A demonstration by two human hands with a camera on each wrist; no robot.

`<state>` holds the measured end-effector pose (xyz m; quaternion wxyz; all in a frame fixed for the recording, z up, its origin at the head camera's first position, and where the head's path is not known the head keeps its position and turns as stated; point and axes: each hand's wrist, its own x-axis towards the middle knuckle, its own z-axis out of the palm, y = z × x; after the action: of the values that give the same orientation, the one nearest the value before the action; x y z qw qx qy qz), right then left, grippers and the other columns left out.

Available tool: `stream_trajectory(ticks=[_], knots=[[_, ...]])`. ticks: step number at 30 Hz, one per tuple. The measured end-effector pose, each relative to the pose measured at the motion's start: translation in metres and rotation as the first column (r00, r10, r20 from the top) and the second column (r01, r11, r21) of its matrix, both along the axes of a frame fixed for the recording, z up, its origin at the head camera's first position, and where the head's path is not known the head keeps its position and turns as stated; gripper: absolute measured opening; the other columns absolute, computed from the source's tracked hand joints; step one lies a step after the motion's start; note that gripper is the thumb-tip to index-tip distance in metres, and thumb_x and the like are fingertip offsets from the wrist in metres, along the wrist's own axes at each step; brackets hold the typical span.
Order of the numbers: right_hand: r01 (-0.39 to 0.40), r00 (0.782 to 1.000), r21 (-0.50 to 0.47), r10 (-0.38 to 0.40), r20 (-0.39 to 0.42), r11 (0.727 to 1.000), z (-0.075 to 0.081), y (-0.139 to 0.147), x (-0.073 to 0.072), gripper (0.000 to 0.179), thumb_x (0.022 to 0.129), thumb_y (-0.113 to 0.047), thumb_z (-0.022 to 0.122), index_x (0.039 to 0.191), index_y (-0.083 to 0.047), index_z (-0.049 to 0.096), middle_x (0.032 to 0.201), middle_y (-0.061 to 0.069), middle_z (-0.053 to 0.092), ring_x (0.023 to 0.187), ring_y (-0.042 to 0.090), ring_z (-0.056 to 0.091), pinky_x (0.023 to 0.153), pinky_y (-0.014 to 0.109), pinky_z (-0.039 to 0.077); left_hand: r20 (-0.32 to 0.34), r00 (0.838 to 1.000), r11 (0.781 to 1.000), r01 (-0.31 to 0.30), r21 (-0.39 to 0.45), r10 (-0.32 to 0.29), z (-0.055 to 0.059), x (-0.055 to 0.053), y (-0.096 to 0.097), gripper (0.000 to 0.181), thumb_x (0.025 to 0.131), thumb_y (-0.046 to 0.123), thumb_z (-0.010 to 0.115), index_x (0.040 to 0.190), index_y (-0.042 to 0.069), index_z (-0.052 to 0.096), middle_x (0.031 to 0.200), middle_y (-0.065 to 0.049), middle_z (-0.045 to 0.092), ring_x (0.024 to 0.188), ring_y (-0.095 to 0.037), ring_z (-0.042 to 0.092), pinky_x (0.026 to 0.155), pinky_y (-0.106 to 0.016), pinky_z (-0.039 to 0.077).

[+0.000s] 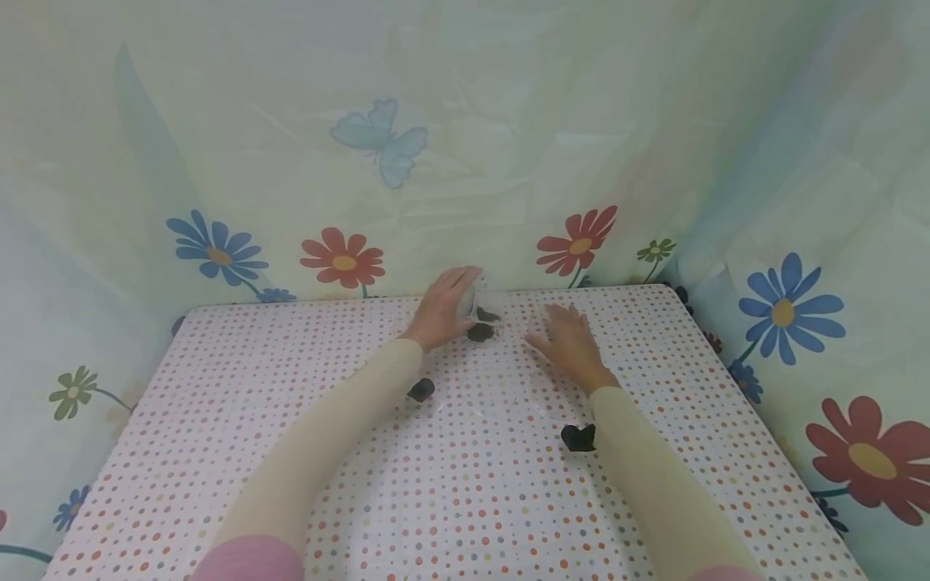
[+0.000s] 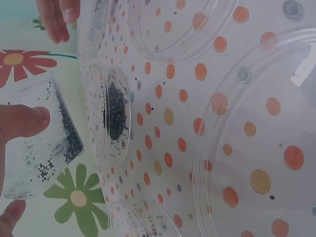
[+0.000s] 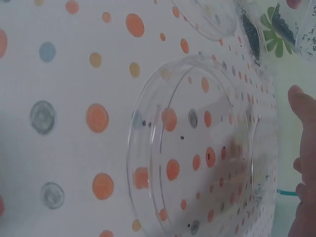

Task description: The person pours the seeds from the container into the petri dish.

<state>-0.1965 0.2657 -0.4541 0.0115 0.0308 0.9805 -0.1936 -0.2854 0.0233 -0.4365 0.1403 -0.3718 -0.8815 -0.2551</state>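
My left hand grips a clear plastic cup, thumb on one side and fingers on the other. Small black grains lie in a band along one side of the tilted cup, and more cling to its walls. Close by, a clear round dish on the table holds a heap of black grains. My right hand hovers over the table to the right of the cup, fingers extended, holding nothing. Beneath it, in the right wrist view, is a clear shallow dish with a few black specks.
More clear dishes stand around: one with scattered grains, another, and a large one nearer the left wrist. The dotted tabletop meets a flowered curtain at the back.
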Motion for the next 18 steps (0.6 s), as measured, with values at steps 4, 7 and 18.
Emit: stream_trajectory(ticks=[4,7,18], knots=[[0.013,1.000,-0.003,-0.013,0.002,1.000,-0.001,0.004,0.000,0.077,0.096,-0.045,0.054,0.151,-0.002,0.024,0.159,0.022,0.022,0.149,0.042,0.009,0.122,0.055,0.004,-0.007,1.000,1.000,0.004,-0.001,-0.004,-0.001,0.000,0.001,0.087,0.076,0.017,0.081,0.149,0.014,0.034,0.150,-0.003,0.041,0.141,-0.020,0.036,0.118,-0.034,0.032],[0.018,1.000,0.011,-0.018,0.011,1.000,-0.002,0.006,0.000,0.077,0.096,-0.045,0.053,0.152,-0.001,0.022,0.159,0.023,0.020,0.148,0.043,0.008,0.121,0.057,0.003,-0.009,1.000,1.000,0.007,0.007,-0.007,-0.002,0.000,0.003,0.087,0.075,0.018,0.082,0.148,0.013,0.035,0.150,-0.004,0.041,0.140,-0.020,0.037,0.118,-0.033,0.031],[0.055,0.998,-0.003,-0.055,0.031,0.998,-0.007,0.013,0.000,0.075,0.097,-0.043,0.052,0.152,-0.001,0.022,0.158,0.025,0.021,0.148,0.043,0.007,0.121,0.058,0.003,0.006,1.000,1.000,0.011,0.000,-0.011,0.002,0.005,0.016,0.085,0.076,0.013,0.079,0.148,0.011,0.035,0.150,-0.004,0.041,0.140,-0.020,0.037,0.119,-0.031,0.030]])
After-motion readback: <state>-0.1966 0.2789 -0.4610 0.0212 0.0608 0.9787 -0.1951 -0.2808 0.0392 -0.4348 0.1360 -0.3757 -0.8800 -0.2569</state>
